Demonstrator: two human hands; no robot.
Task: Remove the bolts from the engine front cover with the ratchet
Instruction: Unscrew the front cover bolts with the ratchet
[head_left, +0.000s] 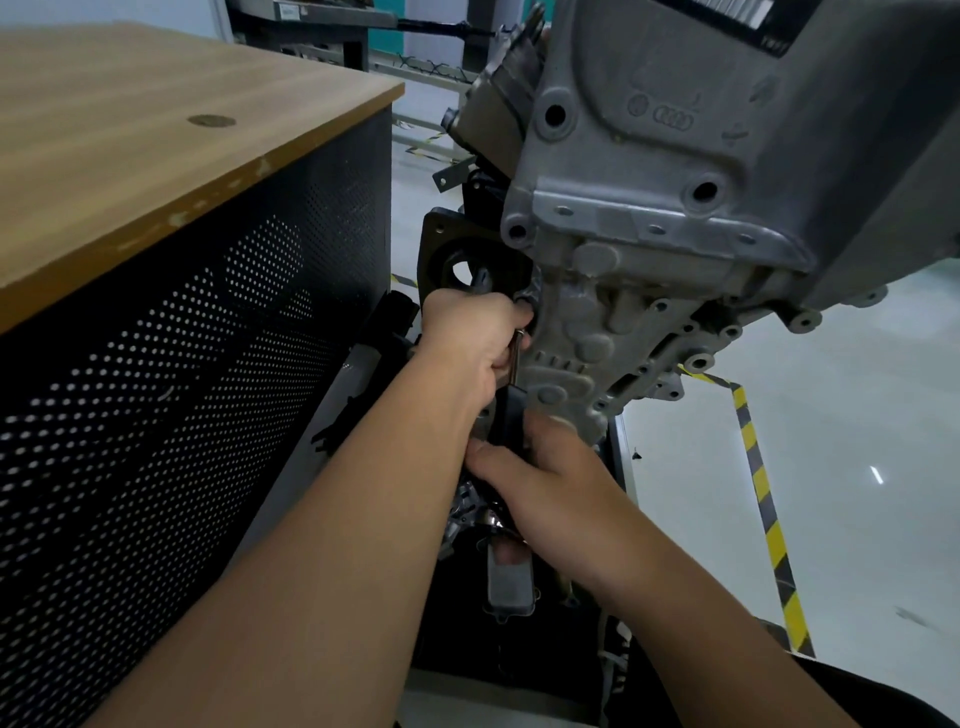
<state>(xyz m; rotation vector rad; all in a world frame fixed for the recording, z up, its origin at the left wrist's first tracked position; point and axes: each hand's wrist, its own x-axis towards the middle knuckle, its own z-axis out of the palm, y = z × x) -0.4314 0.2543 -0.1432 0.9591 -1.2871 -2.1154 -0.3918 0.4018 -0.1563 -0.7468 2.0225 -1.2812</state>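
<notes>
The grey cast engine front cover (613, 332) hangs tilted on a stand, with several bolt holes along its rim. The ratchet (511, 395) runs down the cover's left edge, a thin metal shaft above and a black handle below. My left hand (475, 338) is closed around the ratchet's upper end, pressed against the cover's left side. My right hand (545, 478) grips the black handle lower down. The ratchet's head and the bolt under it are hidden by my left hand.
A wooden-topped desk (156, 130) with a black perforated metal side panel (182, 389) stands close on the left. Black engine parts (467, 260) sit behind my hands. The shiny floor (857, 441) to the right carries a yellow-and-black tape stripe (763, 493).
</notes>
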